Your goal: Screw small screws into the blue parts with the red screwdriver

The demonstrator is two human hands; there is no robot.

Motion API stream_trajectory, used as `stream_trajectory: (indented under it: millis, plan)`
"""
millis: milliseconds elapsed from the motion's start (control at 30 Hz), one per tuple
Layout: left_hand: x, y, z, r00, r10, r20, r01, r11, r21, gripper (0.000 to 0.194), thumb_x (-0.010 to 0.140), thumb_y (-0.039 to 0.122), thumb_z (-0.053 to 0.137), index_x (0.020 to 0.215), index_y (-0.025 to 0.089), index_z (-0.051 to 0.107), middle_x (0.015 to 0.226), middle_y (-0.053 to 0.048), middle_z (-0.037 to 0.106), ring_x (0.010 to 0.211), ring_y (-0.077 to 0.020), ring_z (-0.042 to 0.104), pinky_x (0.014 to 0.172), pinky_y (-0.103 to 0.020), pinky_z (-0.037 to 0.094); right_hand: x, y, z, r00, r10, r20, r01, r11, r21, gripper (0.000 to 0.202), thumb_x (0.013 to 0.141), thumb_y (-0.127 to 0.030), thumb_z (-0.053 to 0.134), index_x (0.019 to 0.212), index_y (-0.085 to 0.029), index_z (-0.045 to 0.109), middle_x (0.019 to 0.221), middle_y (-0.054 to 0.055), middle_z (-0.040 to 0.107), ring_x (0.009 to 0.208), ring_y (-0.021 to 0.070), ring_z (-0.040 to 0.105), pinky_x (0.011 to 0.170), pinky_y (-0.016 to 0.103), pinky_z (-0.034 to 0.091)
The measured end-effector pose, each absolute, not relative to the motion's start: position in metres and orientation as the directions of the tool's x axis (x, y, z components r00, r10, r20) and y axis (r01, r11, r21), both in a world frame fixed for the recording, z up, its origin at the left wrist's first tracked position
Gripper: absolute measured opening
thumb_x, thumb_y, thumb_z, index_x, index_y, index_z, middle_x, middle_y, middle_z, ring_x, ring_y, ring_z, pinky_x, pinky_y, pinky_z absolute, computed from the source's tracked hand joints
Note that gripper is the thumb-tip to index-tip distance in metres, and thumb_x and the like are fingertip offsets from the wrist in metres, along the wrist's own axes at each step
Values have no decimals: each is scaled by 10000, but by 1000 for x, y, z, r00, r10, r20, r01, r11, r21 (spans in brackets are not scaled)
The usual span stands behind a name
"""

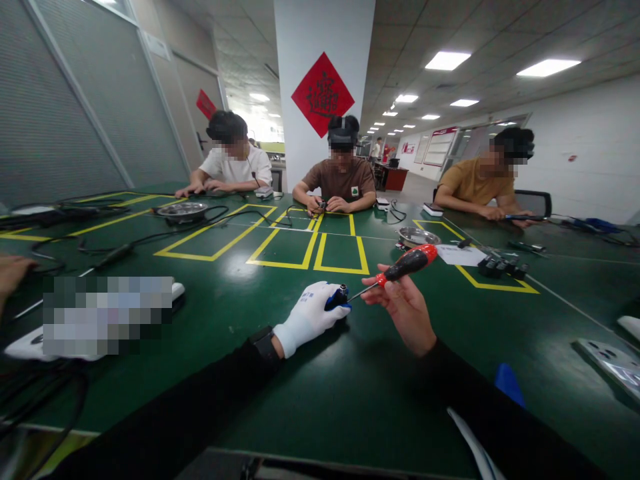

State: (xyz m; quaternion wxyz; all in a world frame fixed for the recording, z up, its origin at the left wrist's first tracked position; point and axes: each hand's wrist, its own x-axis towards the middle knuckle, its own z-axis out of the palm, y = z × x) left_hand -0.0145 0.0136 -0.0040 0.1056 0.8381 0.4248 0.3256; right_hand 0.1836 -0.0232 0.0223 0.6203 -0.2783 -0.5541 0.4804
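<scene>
Screwdriver (405, 265) in right hand (403, 307) meets part in gloved left hand (310, 315).

You sit in a workshop-style assembly room inside an office building. A large green table (300, 400) fills the space, marked off with yellow tape (310, 250) into work bays. Three other people sit along its far side, each bent over small parts. Metal bowls (181, 211) for parts, black cables (120, 252) and a red-handled screwdriver (407, 264) lie about the surface. Overhead you have panel ceiling lights (447, 61), a white pillar (324, 40) with a red paper diamond (323, 94), and glass partition walls (75, 100) on your left.
</scene>
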Motion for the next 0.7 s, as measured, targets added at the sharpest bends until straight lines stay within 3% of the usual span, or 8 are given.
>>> stream_trajectory:
  millis: [167,467,700]
  plan:
    - [-14,13,-3,436,778,452,640,-621,453,308,818,425,592,1035,210,629,939,-51,650,940,-235,578,880,-354,445,186,-20,20,-34,905,425,-202,410,-889,181,833,-264,647,919,-208,497,888,40,725,698,177,704,660,327,569]
    - [-14,13,-2,428,783,452,642,-615,458,306,813,424,596,1022,203,629,948,-58,646,941,-236,579,872,-355,447,184,-27,23,-92,901,424,-335,373,-865,288,898,-241,511,1184,-215,492,1054,78,693,826,191,695,762,383,547]
    - [-14,14,-3,429,783,451,647,-614,451,330,816,434,593,1059,213,623,960,-57,645,951,-241,576,890,-366,441,185,-22,21,-52,897,440,-242,416,-877,209,846,-256,626,1001,-221,490,938,49,720,728,181,705,673,339,562]
